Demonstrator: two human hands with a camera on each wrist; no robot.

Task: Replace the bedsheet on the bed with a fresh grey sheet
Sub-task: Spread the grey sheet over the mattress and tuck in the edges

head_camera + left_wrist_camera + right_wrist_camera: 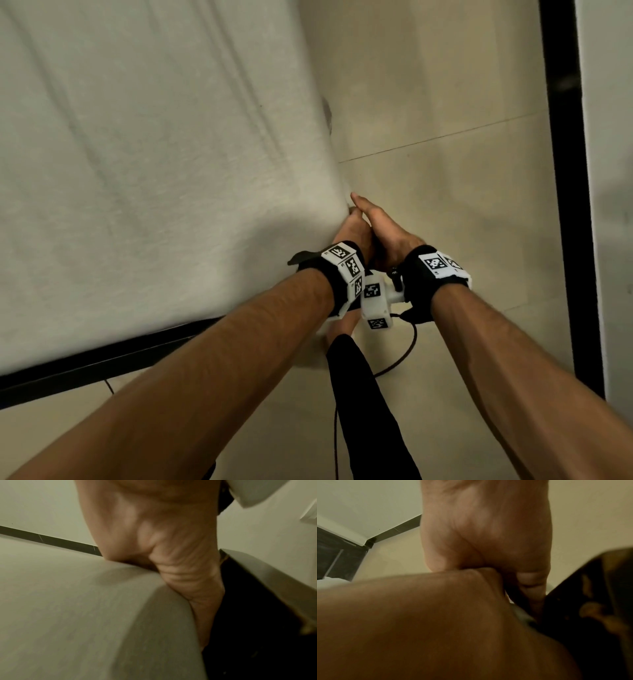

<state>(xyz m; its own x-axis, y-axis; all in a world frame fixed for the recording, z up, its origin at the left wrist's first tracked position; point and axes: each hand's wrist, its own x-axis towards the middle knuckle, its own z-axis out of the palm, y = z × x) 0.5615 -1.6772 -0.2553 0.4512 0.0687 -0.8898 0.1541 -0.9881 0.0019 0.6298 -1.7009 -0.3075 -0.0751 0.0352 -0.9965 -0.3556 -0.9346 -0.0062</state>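
Note:
A pale grey sheet [154, 171] covers the mattress and is stretched over its near right corner, where both hands meet. My left hand [351, 236] lies against that corner. In the left wrist view its thumb rests on top of the sheet [68, 615] and its fingers [204, 615] run straight down the corner's side into a dark gap that hides their tips. My right hand [380, 226] lies over the left hand with its thumb straight. In the right wrist view the right hand [488, 534] reaches down behind the left hand [419, 615], with its fingertips hidden.
A black bed frame [102, 359] runs under the mattress's near edge. Beige floor tiles [445, 205] lie to the right, bordered by a black skirting strip [565, 171] and a white wall. My black-clad leg [363, 394] and a dark cable [404, 356] are below the hands.

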